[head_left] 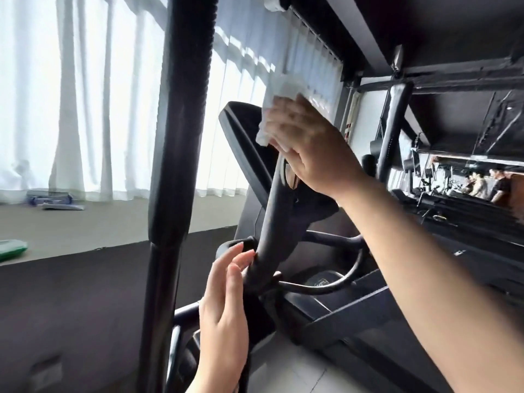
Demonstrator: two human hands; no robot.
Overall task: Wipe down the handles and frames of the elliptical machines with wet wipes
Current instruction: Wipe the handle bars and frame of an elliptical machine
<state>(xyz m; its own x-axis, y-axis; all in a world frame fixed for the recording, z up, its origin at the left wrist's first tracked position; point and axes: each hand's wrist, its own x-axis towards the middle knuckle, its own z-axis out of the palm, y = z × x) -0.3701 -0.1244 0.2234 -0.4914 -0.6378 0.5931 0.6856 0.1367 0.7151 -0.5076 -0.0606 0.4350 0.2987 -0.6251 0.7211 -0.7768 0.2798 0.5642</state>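
Right hand (304, 146) is up around the centre of the frame, fingers curled round a bunched white wet wipe (276, 109) and pressing it on the top of the inner handle (273, 211) of the elliptical, right beside the console (241, 134). It's blurry, so I can't tell exactly how tight that grip is. Left hand (226, 302) sits at bottom centre, fingers straight and mostly together, fingertips just touching the lower part of that same handle, holding nothing. The tall foam-covered handle (181, 137) stands in the left-centre foreground.

Stuff that could go sideways imo: the wipe is wadded, so it may only clean a narrow strip and skip the back of the grip. It could also drag moisture onto the console. Spare wipe packs (54, 201) are over at the left edge, well apart.
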